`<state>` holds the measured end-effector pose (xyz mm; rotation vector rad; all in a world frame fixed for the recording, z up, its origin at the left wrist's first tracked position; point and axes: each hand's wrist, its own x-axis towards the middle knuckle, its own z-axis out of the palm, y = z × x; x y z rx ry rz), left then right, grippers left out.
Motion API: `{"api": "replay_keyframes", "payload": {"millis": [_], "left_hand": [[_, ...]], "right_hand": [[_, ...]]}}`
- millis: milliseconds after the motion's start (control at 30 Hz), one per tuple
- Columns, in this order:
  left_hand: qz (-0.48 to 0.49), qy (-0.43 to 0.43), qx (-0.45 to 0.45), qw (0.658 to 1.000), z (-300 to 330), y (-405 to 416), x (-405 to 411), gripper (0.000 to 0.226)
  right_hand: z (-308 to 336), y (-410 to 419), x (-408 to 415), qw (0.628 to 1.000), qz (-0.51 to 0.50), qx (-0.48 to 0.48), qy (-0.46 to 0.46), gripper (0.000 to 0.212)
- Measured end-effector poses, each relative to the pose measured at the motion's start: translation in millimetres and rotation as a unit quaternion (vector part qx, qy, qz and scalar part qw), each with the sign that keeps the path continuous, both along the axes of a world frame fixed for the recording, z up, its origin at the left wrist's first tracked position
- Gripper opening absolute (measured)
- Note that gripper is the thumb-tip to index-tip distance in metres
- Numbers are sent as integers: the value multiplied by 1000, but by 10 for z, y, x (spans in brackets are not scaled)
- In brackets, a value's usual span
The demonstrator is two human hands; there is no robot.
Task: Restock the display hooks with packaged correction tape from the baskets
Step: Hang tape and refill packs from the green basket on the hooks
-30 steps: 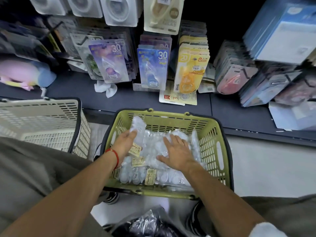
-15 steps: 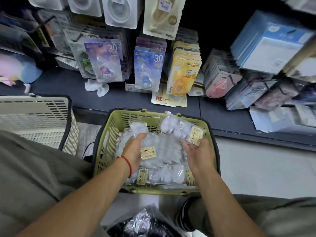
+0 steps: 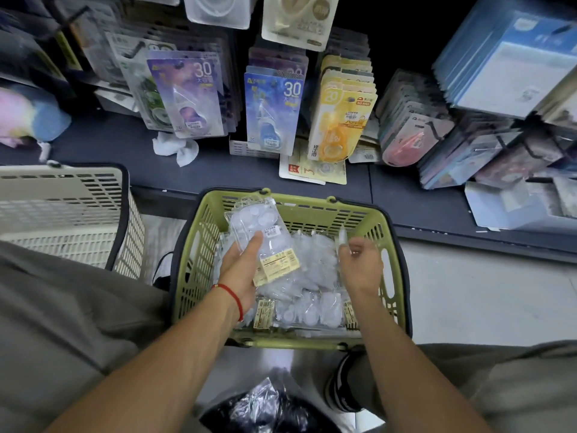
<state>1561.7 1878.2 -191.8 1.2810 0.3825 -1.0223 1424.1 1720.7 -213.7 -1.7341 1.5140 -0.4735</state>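
Two hands: both are over the green basket (image 3: 392, 245), which stands on the floor below the shelf edge.
Left hand (image 3: 239, 270): it grasps a clear pack (image 3: 265, 242) of correction tape from beneath, thumb laid over the front and fingers behind. The pack is lifted above the pile and tilted toward the basket's far-left corner, its yellow label (image 3: 276, 267) nearest the palm.
Why so held: probably to bring the pack clear of the rest and turn its hang end toward the hooks above.
Right hand (image 3: 359, 264): fingers curled near the basket's right wall, pinching the top of a thin clear pack edge (image 3: 342, 235) that stands up from the pile. Whether that is a whole pack I cannot tell.
Pile (image 3: 306, 310): more clear packs lie flat over the basket's bottom, labels along the near edge, which I take as stock not yet hung.
Hooks: carded tapes already hang over the shelf, a purple card (image 3: 190, 95), a blue card (image 3: 271, 110) and a yellow card (image 3: 342, 120) in front rows; no hook itself shows plainly.
Loose cards (image 3: 309, 170): a few lie flat on the shelf near its front edge, under the yellow row.
White basket (image 3: 62, 214): it stands left of the green one, apart from it; its inside is out of view.
Step, as I judge it: picking packs out, with hanging not yet begun.
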Motion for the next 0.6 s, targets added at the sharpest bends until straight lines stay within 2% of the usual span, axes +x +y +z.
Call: {"api": "replay_keyframes", "payload": {"millis": [67, 133, 167, 233, 300, 400, 433, 500, 600], "left_hand": [[-2, 2, 6, 1000, -26, 22, 4, 77], [-11, 1, 16, 1000, -65, 23, -2, 63], [-14, -3, 20, 1000, -98, 18, -4, 48], [-11, -7, 23, 1000, -163, 7, -1, 22], [-12, -16, 25, 999, -185, -5, 6, 22], [-28, -19, 29, 999, -144, -57, 12, 65], [-32, -28, 30, 999, -123, -80, 10, 69], [-41, -41, 22, 998, -91, -118, 8, 61], [-65, -46, 22, 997, -45, -146, -17, 61]], "right_hand": [[-139, -185, -8, 995, 69, 17, 74, 54], [-258, -265, -7, 988, 98, 78, 85, 68], [-324, -281, -13, 988, 102, 90, 76, 67], [-438, -323, -49, 991, 91, 70, 68, 52], [-458, -374, -125, 997, 59, 30, 45, 32], [-258, -460, -239, 995, 23, 29, -90, 20], [-150, -498, -254, 991, 21, 30, -131, 19], [74, -561, -248, 978, 11, 52, -202, 20], [366, -576, -223, 931, -4, 170, -322, 17]]}}
